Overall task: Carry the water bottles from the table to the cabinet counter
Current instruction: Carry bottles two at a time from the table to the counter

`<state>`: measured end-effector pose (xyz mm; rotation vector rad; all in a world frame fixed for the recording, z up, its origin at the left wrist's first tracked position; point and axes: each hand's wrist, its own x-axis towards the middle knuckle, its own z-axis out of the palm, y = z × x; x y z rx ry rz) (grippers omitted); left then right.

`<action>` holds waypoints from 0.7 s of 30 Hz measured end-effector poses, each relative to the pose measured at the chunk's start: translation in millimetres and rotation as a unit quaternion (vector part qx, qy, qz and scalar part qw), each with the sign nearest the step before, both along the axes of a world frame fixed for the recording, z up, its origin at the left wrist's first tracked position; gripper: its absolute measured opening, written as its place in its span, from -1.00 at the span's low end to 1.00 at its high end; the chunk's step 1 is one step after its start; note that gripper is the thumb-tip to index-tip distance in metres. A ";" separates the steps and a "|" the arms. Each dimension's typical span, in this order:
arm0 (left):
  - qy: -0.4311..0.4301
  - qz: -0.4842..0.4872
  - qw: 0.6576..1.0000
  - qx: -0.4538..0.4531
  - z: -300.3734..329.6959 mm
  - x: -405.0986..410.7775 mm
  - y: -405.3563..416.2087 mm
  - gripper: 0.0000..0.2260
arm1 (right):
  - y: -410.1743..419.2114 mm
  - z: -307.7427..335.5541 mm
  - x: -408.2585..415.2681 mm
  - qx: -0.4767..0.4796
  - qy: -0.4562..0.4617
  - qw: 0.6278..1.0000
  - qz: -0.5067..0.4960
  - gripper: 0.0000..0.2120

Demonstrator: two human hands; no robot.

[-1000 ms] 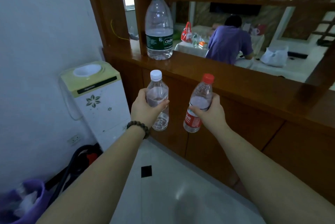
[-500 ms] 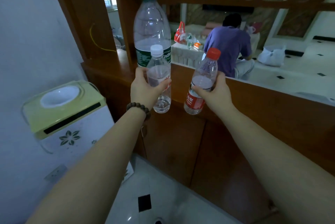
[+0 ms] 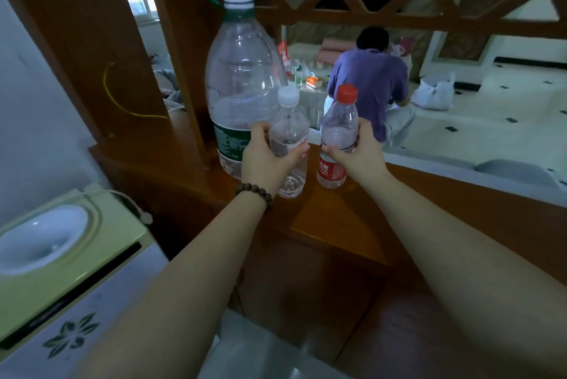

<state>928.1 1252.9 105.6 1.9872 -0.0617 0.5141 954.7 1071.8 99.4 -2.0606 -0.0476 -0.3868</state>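
The left hand [image 3: 264, 161] had its fingers curled round a clear, ribbed plastic bottle [image 3: 290, 145] with a white cap; the right hand [image 3: 357, 153] gripped a like bottle with a red cap and red label [image 3: 336, 139]. Both stood upright, side by side, bases at or just above the glossy brown wooden worktop [image 3: 322, 219]. A large clear jug [image 3: 242, 87] stood just left.
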 end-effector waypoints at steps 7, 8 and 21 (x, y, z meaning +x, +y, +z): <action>0.011 0.009 1.000 0.002 -14.1 21.7 -13.4 -0.45 | 2.5 -4.9 34.0 -0.016 0.028 0.999 0.007 -0.26; 0.010 0.013 1.000 0.005 -15.8 22.8 -14.3 -0.46 | 3.2 -5.7 35.6 -0.014 0.029 0.999 0.009 -0.26; 0.032 0.029 0.998 0.037 -26.7 29.6 -18.8 -0.48 | -3.5 -6.1 35.8 0.004 0.051 0.998 0.021 -0.28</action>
